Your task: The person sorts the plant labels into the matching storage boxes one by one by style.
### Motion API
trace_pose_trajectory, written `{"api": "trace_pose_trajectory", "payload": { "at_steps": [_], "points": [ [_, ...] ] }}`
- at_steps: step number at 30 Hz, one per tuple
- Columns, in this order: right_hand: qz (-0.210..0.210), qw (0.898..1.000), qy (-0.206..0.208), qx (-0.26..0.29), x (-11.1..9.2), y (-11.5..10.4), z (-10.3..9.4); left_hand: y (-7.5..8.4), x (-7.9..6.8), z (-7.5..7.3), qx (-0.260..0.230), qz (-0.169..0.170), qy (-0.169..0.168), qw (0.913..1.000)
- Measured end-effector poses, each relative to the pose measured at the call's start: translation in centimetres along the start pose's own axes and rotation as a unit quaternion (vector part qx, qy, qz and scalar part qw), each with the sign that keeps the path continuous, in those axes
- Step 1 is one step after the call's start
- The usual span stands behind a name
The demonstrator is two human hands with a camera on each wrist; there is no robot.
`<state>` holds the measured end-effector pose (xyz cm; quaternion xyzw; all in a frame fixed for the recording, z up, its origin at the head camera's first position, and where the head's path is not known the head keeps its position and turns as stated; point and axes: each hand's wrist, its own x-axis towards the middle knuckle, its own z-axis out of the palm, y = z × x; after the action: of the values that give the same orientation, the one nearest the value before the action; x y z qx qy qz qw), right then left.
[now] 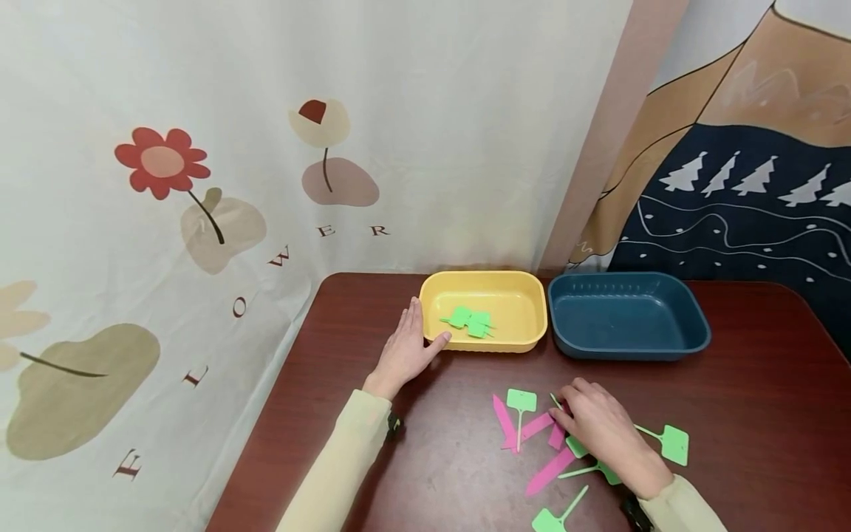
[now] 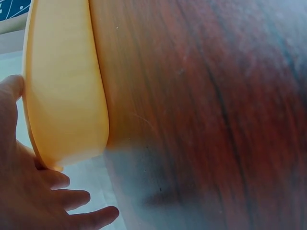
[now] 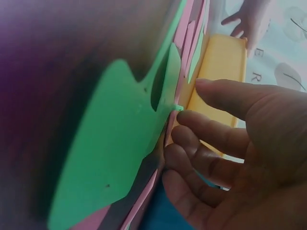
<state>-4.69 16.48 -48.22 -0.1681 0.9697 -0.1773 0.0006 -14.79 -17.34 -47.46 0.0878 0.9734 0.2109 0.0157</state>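
Note:
My left hand (image 1: pixel 404 351) rests against the left end of a yellow plastic tray (image 1: pixel 521 314). Its thumb lies at the near rim and its fingers stretch straight along the outer wall. Several green plant labels (image 1: pixel 459 317) lie inside that tray. Over a loose pile on the table, my right hand (image 1: pixel 601 425) reaches down with bent fingers, thumb and forefinger apart. A small green tip (image 3: pixel 178 108) shows right by the forefinger in the right wrist view. Pink pointed labels (image 1: pixel 550 471) and green T-shaped labels (image 1: pixel 521 400) make up the pile, partly hidden under the right hand.
A dark blue tray (image 1: pixel 625 325) stands just right of the yellow one, near the back edge of the brown table (image 1: pixel 751 369). Behind the table hangs a white curtain (image 1: pixel 452 162) with printed flowers. One green label (image 1: pixel 552 521) lies near the front.

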Motion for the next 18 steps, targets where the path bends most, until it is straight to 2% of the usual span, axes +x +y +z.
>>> {"api": "trace_pose_trajectory", "payload": {
  "at_steps": [9, 18],
  "points": [
    [-0.020, 0.999, 0.043, -0.016, 0.27, -0.02, 0.26, 0.10, -0.05, -0.01, 0.002, -0.003, -0.001, 1.0000],
    [-0.017, 1.000, 0.017, -0.017, 0.83, -0.04, 0.03, -0.02, 0.03, 0.15, -0.004, -0.005, 0.000, 1.0000]
  ]
}}
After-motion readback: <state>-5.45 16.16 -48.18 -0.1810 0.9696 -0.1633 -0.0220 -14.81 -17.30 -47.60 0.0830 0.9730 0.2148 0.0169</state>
